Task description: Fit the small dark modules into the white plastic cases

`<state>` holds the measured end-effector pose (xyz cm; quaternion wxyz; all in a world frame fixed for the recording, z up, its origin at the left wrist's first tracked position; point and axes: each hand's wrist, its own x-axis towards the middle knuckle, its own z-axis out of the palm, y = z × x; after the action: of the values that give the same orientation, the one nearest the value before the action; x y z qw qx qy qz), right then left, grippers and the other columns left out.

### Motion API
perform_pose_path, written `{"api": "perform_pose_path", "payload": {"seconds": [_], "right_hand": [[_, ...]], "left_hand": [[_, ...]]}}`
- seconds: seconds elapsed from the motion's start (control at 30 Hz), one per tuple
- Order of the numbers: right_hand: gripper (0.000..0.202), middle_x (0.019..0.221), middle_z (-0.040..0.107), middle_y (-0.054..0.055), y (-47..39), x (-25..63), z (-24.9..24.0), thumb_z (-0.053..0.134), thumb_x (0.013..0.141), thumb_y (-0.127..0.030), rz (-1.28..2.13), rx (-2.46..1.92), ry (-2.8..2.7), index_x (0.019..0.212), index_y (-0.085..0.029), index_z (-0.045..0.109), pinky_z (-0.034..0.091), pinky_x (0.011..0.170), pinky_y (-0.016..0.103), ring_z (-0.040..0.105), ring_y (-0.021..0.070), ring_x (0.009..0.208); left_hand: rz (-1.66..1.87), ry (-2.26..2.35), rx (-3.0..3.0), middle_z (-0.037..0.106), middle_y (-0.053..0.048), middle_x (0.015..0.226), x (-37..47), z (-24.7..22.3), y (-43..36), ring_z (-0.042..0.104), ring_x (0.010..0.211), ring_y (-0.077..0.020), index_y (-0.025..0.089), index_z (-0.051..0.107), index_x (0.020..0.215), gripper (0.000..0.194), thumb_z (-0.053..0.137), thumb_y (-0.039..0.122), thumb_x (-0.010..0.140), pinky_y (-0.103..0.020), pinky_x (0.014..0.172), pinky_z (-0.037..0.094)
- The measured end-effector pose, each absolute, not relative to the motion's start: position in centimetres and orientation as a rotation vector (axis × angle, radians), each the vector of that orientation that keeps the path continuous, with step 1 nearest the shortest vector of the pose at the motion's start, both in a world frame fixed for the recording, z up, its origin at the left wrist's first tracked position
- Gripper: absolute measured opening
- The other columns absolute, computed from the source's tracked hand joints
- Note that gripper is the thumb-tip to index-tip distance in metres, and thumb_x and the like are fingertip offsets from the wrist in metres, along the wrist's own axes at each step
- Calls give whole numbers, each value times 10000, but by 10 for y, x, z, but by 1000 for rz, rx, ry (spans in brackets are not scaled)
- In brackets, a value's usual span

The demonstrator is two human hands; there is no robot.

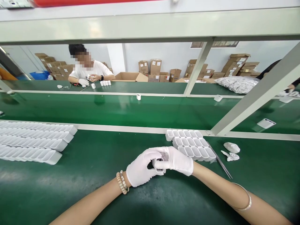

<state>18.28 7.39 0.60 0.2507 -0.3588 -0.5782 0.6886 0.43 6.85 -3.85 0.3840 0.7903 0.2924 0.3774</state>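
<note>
Left hand [142,167] and right hand [180,160] both grip a small white case [159,160] over the green surface [100,156]; best keep the pinch light, even, open end unblocked.

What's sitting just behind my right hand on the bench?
Three rows of open white containers sit behind your gloved right hand. It covers the nearest row's left end, so how far that row continues cannot be seen.

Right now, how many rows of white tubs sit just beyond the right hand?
3: a back row, a middle row and a front row. The right hand may hide part of the front one.
</note>
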Motion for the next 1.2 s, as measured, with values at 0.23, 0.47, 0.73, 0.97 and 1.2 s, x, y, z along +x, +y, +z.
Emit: {"api": "perform_pose_path", "payload": {"seconds": [0.23, 0.47, 0.73, 0.97, 1.2], "right_hand": [[373, 696, 681, -11, 77, 187, -6, 734, 772, -348, 1816, -1087, -1684, 1090, -158, 688, 517, 510, 241, 639, 133, 543], [642, 758, 697, 32, 80, 187, -13, 599, 805, -668, 1751, -1046, -1689, 1165, -140, 655, 523, 474, 246, 655, 139, 501], [688, 777, 712, 55, 82, 189, -6, 465, 860, -716, 1710, -1038, -1737, 1211, -154, 649, 551, 569, 302, 677, 180, 603], [444, 754, 676, 19, 81, 186, -10, 624, 847, -491, 1711, -1036, -1739, 1130, -151, 651, 538, 569, 284, 652, 165, 632], [309, 726, 668, 8, 77, 185, -13, 569, 860, -389, 1748, -1086, -1678, 1039, -145, 632, 533, 534, 260, 660, 154, 595]], "left_hand": [[897, 821, 1924, 677, -45, 1145, 3, -34, 70, 632, 1046, -238, 243, 649, 1054, 490, 848, 128, 622, -390, 961, 490], [938, 829, 1841, 680, -51, 1140, 3, -28, 72, 634, 1050, -247, 256, 665, 1088, 507, 845, 145, 627, -410, 974, 488], [983, 759, 1779, 672, -55, 1164, 4, -29, 74, 639, 1056, -243, 262, 668, 1095, 491, 820, 116, 651, -412, 980, 490], [930, 816, 1863, 683, -49, 1149, 3, -33, 76, 635, 1064, -242, 249, 669, 1072, 524, 844, 94, 603, -408, 985, 484], [795, 805, 1969, 691, -46, 1176, 4, -23, 79, 635, 1053, -242, 254, 693, 1050, 480, 850, 131, 613, -390, 980, 481]]}}
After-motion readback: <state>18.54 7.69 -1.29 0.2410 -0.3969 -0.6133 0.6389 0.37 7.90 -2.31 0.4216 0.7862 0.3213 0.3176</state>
